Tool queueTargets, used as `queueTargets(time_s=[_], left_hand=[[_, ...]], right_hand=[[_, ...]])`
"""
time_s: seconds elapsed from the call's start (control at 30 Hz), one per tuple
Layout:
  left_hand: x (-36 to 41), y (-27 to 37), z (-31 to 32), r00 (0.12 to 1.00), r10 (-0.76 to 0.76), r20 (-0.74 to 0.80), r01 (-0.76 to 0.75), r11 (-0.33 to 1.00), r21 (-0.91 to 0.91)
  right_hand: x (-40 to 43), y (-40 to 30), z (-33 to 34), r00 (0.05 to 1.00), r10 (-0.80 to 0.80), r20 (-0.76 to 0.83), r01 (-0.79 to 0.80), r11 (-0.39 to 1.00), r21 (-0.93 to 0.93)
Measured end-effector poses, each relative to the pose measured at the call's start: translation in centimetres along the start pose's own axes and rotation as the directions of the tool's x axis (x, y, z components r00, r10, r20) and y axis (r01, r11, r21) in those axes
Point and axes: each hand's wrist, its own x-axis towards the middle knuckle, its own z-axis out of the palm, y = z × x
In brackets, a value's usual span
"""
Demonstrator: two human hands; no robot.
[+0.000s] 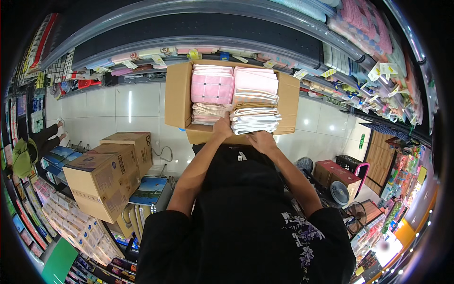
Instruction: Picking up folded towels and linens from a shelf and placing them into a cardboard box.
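An open cardboard box (178,94) with its flaps spread stands before me, filled with folded towels. Pink checked towels (212,85) lie at its back left, and cream and pink towels (205,113) at its front left. Plain pink towels (256,80) fill the back right. In front of them is a stack of white-edged towels (256,120), with a brown one among them. My left hand (222,126) is at the stack's left side, its fingertips partly hidden between the towels. My right hand (263,141) is at the stack's near edge, fingers tucked under it and hidden.
Shelves (198,26) with towels and price tags run beyond the box. Closed cartons (106,174) stand at left near folding tables (149,190). At right are a small fan (339,192), a red-topped carton (335,170) and a black basket (349,164). Another person's legs (49,140) show at far left.
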Motion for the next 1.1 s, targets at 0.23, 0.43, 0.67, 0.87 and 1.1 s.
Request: queueTargets(time_s=[0.23, 0.43, 0.67, 0.87, 1.1], left_hand=[[-1.9, 2.4, -1.8, 0.998, -0.045, -0.040, 0.047, 0.997, 0.055], [-1.0, 2.0, -0.5, 0.994, -0.109, 0.002, 0.109, 0.994, 0.032], [2.4, -3.3, 2.1, 0.989, -0.012, 0.145, 0.029, 0.992, -0.119], [4.1, -3.5, 2.4, 0.964, 0.071, 0.254, -0.065, 0.997, -0.031], [0.2, -3.2, 0.1, 0.996, 0.074, 0.040, -0.046, 0.878, -0.477]], right_hand=[[5.9, 3.7, 5.2, 0.537, -0.419, -0.732, 0.288, 0.907, -0.307], [7.0, 4.3, 6.1, 0.786, -0.301, -0.539, 0.256, 0.953, -0.159], [0.2, 1.4, 0.3, 0.946, -0.177, -0.271, 0.172, 0.984, -0.044], [2.6, -2.5, -9.6, 0.418, -0.384, -0.823, 0.298, 0.914, -0.275], [3.5, -4.6, -8.1, 0.939, -0.261, -0.225, 0.207, 0.949, -0.237]])
